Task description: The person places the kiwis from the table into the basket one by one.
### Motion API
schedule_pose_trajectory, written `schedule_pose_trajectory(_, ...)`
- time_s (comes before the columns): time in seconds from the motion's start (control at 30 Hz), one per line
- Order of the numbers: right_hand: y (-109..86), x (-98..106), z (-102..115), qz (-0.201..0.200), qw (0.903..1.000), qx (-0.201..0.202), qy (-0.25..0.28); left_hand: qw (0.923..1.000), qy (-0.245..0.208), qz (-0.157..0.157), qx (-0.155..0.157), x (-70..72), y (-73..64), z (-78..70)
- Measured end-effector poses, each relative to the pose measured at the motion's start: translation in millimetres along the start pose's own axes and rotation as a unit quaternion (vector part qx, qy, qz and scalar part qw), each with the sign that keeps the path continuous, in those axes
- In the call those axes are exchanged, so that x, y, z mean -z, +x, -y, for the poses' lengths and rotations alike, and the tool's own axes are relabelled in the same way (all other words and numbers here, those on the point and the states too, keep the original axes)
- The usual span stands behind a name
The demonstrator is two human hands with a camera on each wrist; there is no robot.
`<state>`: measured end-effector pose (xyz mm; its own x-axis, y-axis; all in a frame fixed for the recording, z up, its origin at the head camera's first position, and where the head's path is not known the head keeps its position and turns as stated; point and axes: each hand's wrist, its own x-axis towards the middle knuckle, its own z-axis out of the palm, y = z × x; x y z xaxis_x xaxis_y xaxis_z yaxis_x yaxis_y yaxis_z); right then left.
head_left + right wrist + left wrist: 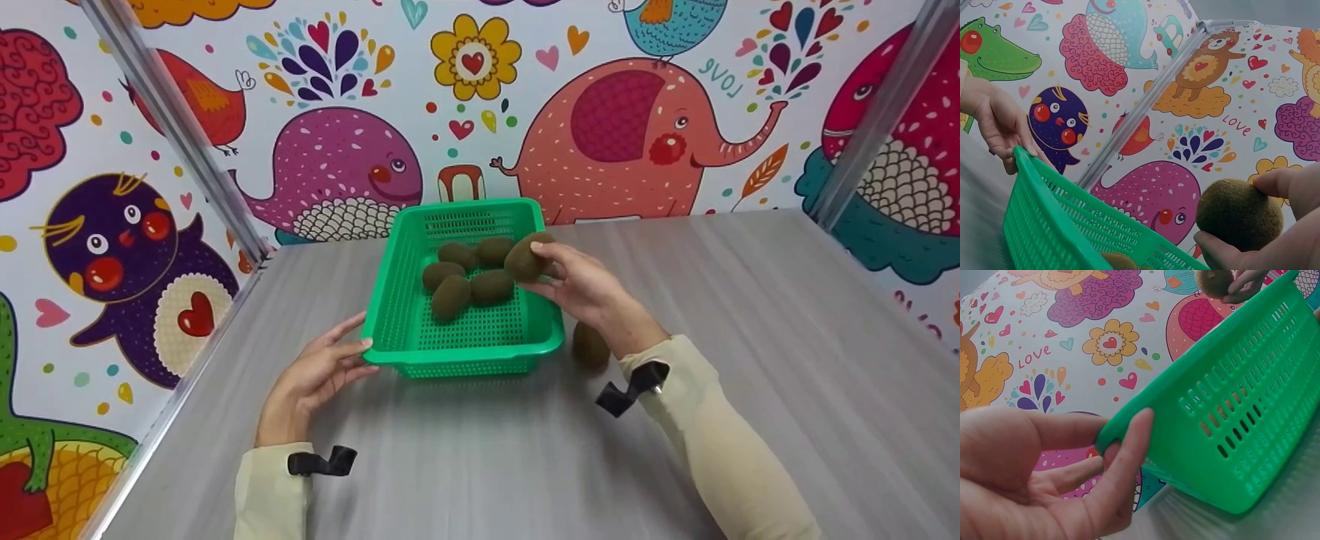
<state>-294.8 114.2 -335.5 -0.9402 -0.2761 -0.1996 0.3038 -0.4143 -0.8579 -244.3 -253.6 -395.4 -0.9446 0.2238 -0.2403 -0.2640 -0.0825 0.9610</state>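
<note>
A green plastic basket [457, 364] with slotted walls stands on the table, several brown kiwis [491, 288] lying on its floor. At its near left corner my left hand [319, 375] pinches the rim; the left wrist view shows thumb and fingers [1129, 461] on either side of that rim. Over the basket's right side, my right hand [581, 289] holds one kiwi [527, 259] between thumb and fingertips, seen close in the right wrist view as a fuzzy brown kiwi [1238, 215]. Another kiwi [591, 346] rests on the table just right of the basket, partly behind the right wrist.
The grey wood-grain table [480, 465] runs back to a wall [465, 135] printed with cartoon animals. Metal posts [180, 142] stand at the left and right corners. Black straps [634, 386] are on both sleeves.
</note>
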Motion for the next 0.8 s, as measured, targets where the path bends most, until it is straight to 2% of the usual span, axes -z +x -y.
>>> schedule_pose_trajectory(0.17, 9.9, -12.5, 4.0, -0.015, 0.9993, -0.006, 0.035, 1.0, 0.005, 0.0, -0.001, 0.2, -0.5, -0.9)
schedule_pose_trajectory(0.37, 21.3, -21.5, 5.6, -0.017, 0.9986, -0.013, 0.049, 1.0, 0.001, -0.001, 0.003, 0.2, 0.4, 0.8)
schedule_pose_trajectory(0.57, 36.6, -30.9, 5.1, -0.037, 0.9964, -0.015, 0.075, 1.0, -0.001, 0.0, 0.002, 1.2, 0.5, 1.7)
schedule_pose_trajectory(0.8, 56.6, -29.9, 1.8, -0.053, 0.9943, -0.04, 0.083, 1.0, -0.002, 0.005, -0.002, 0.7, -0.2, 0.0)
